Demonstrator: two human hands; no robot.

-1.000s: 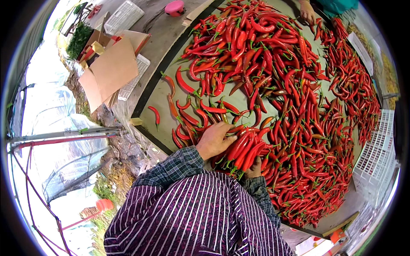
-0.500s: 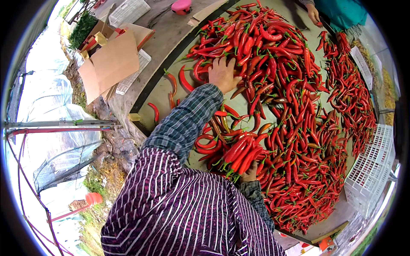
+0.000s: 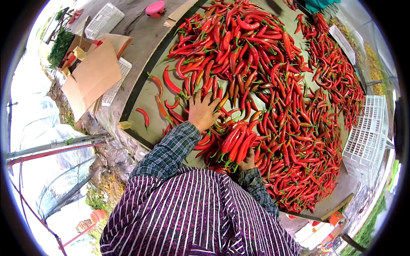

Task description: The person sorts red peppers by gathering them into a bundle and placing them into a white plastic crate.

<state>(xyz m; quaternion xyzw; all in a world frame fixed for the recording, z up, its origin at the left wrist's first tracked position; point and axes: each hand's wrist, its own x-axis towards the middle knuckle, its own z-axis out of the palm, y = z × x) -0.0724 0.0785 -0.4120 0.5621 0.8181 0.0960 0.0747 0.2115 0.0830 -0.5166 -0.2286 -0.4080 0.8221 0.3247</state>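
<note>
My left hand [image 3: 202,111] is open, palm down with fingers spread. It rests on loose red chili peppers [image 3: 174,115] at the left edge of the big pile [image 3: 256,55]. My right hand [image 3: 247,161] is closed around a bunch of red chili peppers [image 3: 234,143], whose green stems point toward me. The bunch partly hides the right fingers. More chilies lie on the table under and around it. A single chili [image 3: 144,117] lies apart near the table's left side.
A second strip of chilies [image 3: 337,77] runs along the far right, with a white plastic crate [image 3: 367,145] beside the table. Cardboard boxes [image 3: 96,74] and a pink stool [image 3: 155,8] stand at left and back. Another person's hand [image 3: 291,4] shows at the top.
My left hand has drawn back toward me from the pile's upper left edge, and some chilies there have shifted. My right hand still holds the bunch. The whole view has turned slightly.
</note>
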